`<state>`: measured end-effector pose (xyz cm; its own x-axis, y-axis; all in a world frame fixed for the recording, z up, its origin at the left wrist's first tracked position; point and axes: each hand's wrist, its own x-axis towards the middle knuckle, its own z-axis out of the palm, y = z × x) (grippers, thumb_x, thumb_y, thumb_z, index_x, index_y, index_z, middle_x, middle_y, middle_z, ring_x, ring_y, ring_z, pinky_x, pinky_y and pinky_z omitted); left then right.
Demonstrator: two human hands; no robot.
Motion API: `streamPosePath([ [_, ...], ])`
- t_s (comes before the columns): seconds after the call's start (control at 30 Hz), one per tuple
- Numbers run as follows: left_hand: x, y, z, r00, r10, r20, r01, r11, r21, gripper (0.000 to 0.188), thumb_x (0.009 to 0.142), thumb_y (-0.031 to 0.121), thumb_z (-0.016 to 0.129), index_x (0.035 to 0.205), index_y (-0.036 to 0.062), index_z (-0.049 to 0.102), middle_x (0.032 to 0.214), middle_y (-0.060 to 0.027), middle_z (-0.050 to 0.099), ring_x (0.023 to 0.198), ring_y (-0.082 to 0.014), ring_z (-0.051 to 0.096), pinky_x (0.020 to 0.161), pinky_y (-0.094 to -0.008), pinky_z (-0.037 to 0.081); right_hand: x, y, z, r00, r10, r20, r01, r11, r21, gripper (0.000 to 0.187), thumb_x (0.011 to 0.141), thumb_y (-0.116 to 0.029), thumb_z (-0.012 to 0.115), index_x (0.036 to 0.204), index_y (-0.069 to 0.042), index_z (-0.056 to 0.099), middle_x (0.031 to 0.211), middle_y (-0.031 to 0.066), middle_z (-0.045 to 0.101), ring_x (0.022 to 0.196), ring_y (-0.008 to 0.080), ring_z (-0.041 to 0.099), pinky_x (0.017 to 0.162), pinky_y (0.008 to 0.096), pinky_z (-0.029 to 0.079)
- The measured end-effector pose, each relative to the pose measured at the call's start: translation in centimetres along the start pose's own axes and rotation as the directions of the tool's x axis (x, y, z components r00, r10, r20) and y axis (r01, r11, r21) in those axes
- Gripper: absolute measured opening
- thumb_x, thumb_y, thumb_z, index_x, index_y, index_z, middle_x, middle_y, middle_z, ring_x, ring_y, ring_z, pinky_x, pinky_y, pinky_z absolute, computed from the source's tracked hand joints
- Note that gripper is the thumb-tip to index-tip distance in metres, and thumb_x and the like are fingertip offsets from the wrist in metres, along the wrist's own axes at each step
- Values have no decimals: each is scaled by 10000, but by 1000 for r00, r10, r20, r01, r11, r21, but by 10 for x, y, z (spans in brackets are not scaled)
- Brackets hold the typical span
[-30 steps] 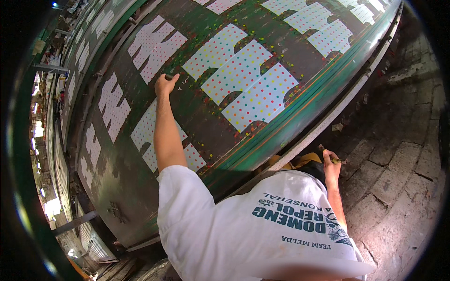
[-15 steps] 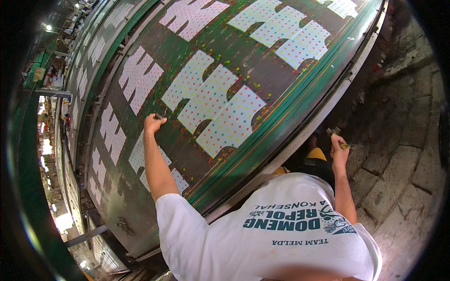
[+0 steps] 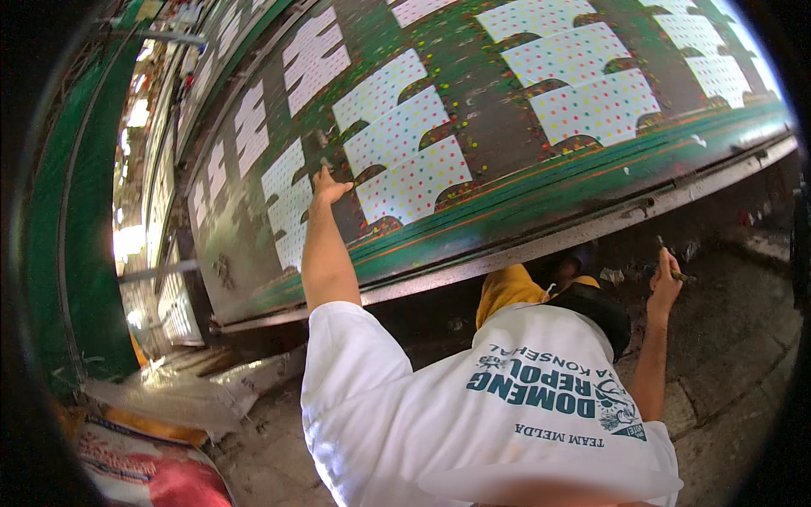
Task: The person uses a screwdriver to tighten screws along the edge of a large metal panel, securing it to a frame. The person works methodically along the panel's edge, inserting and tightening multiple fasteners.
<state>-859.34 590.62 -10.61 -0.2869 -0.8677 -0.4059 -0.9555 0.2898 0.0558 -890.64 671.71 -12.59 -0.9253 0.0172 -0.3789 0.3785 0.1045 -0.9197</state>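
Note:
My left hand (image 3: 329, 186) reaches over a long green and dark table (image 3: 490, 127), thumb spread away from the fingers. Just beyond its fingertips is a small dark, blurred object (image 3: 319, 138); its kind is unclear, and the hand does not appear to grip it. Beside this hand lie white cut pieces with coloured dots (image 3: 410, 179), flat on the table in overlapping-looking rows. My right hand (image 3: 665, 293) is low at my right side, off the table, closed around a thin stick-like tool (image 3: 683, 276) that pokes out past the fingers.
More dotted pieces (image 3: 591, 106) lie in groups along the table. A pale metal rail (image 3: 541, 251) edges its near side. Filled sacks (image 3: 160, 469) sit at lower left, by a green sheet (image 3: 89, 237). Stone-like paving (image 3: 735, 363) is at right.
My view has swung, and the table's near edge lies flatter across it. The left hand has opened, with the dark object it held now beyond its fingertips. The right hand keeps its tool.

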Motion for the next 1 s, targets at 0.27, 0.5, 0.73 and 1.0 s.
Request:
streamPosePath([
  [0.27, -6, 14, -14, 994, -57, -94, 62, 997, 50, 1160, 805, 276, 922, 1680, 94, 181, 1716, -238, 196, 1579, -403, 260, 1263, -497, 364, 14, -9, 0, 995, -36, -96, 40, 998, 39, 232, 1041, -346, 720, 1010, -120, 762, 637, -74, 432, 508, 16, 312, 456, 245, 251],
  [0.5, 47, 21, -36, 989, 125, -78, -122, 992, 37, 1449, 684, 105, 992, 1705, 292, -19, 1769, -165, 54, 1617, -376, 160, 1265, -526, 371, -24, -15, 38, 977, -20, -211, 5, 997, -71, 235, 1034, -347, 729, 1031, -114, 761, 634, -71, 429, 508, 17, 332, 460, 255, 264],
  [0.73, 93, 56, -70, 969, 243, 41, -246, 934, 261, 1232, 688, -4, 954, 1683, 214, 261, 1708, -97, 262, 1530, -322, 382, 1203, -497, 473, -41, -24, 67, 956, 21, -293, -26, 1000, -13, 232, 1026, -325, 745, 1049, -95, 763, 622, -73, 456, 490, 27, 328, 462, 257, 266],
  [1.0, 96, 15, -68, 888, 460, -10, -458, 886, 76, 591, 917, 181, 825, 1446, 119, 568, 1489, -141, 500, 1347, -371, 554, 1109, -504, 502, -54, -35, 95, 935, 26, -353, -56, 996, -76, 244, 1020, -358, 750, 1028, -115, 758, 627, -73, 445, 500, 28, 340, 473, 256, 275],
])
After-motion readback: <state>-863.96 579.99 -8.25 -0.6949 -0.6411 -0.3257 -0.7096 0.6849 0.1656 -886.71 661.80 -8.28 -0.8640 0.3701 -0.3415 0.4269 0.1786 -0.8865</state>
